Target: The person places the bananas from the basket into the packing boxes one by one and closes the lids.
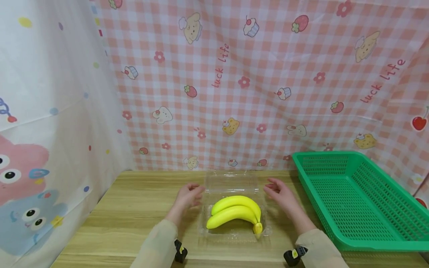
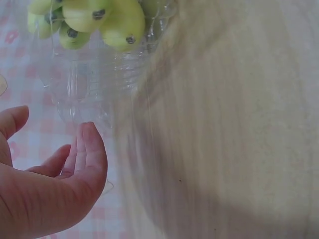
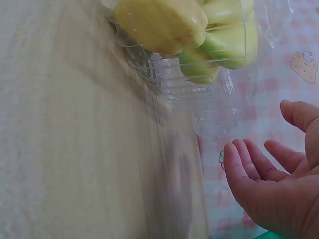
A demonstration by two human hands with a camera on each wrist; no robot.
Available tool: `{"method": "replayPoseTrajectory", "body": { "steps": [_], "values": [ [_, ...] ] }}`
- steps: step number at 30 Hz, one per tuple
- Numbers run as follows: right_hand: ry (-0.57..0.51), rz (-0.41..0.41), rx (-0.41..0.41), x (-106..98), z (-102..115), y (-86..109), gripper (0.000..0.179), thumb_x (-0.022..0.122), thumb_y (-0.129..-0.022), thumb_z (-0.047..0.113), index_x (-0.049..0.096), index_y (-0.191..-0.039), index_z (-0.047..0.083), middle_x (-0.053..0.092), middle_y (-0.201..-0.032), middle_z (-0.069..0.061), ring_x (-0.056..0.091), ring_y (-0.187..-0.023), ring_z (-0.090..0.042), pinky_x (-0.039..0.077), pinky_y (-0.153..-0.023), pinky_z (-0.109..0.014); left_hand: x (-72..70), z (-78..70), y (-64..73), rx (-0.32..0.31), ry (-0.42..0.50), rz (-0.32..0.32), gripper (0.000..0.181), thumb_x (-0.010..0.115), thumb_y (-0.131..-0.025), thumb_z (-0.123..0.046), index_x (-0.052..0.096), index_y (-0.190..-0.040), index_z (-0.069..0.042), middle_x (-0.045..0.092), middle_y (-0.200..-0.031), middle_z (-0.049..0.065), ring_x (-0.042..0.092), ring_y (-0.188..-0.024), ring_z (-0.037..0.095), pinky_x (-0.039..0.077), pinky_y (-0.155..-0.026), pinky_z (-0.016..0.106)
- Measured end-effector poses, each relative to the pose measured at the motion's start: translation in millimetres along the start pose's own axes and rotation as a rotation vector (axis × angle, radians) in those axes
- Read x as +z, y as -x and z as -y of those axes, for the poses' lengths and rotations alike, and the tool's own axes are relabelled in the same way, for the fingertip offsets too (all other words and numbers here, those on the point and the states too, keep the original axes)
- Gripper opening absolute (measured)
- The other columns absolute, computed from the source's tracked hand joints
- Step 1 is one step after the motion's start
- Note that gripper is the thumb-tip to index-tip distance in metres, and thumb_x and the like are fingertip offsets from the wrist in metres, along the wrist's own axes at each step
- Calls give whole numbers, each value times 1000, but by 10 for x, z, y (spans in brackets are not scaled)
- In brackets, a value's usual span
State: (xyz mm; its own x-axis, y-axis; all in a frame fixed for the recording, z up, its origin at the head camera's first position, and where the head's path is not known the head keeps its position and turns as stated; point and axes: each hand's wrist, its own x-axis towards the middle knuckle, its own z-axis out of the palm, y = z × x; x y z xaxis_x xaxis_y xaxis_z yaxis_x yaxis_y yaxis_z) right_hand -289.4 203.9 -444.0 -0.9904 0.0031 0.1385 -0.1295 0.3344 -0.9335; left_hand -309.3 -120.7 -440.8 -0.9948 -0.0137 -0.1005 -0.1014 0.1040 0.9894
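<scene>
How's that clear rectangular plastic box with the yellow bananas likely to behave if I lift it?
The clear rectangular plastic box may flex when squeezed; its see-through walls look thin. Its clear open lid could swing, being unfastened. The curved yellow bananas lie uncovered, so they might slide if the box tilts.

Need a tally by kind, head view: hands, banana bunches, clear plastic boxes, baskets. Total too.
Left hand and right hand: 2
Banana bunch: 1
Clear plastic box: 1
Green basket: 1
Total: 5
</scene>
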Motion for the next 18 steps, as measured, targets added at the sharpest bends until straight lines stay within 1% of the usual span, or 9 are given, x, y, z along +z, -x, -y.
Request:
{"method": "replayPoseTrajectory", "body": {
  "steps": [4,7,13,18],
  "values": [
    [6,19,4,21,20,-46,52,61,-98,9,41,-140,-14,54,-128,-35,56,-113,-41,57,-84,-35,5,-20,-39,-8,21,-4,53,64,-95,-15,44,-134,14,52,-128,31,57,-112,44,56,-87,48],
    [15,27,7,37,27,-88,52,61,-98,9,41,-140,-14,54,-127,-35,55,-113,-42,57,-84,-36,12,-40,-68,-9,19,-11,54,64,-95,-15,43,-135,15,50,-130,31,56,-113,44,55,-89,49],
    [38,40,8,68,-4,-190,51,60,-99,9,41,-140,-15,55,-125,-34,57,-110,-41,58,-82,-37,23,-68,-103,-14,19,-14,58,65,-95,-17,41,-137,15,49,-134,33,55,-117,45,53,-93,51],
    [18,61,42,85,-11,-243,52,59,-100,10,39,-141,-15,52,-127,-36,57,-112,-43,57,-87,-41,26,-56,-153,-38,28,-20,61,67,-94,-20,41,-138,13,48,-135,31,53,-119,44,52,-94,49]
  ]
}}
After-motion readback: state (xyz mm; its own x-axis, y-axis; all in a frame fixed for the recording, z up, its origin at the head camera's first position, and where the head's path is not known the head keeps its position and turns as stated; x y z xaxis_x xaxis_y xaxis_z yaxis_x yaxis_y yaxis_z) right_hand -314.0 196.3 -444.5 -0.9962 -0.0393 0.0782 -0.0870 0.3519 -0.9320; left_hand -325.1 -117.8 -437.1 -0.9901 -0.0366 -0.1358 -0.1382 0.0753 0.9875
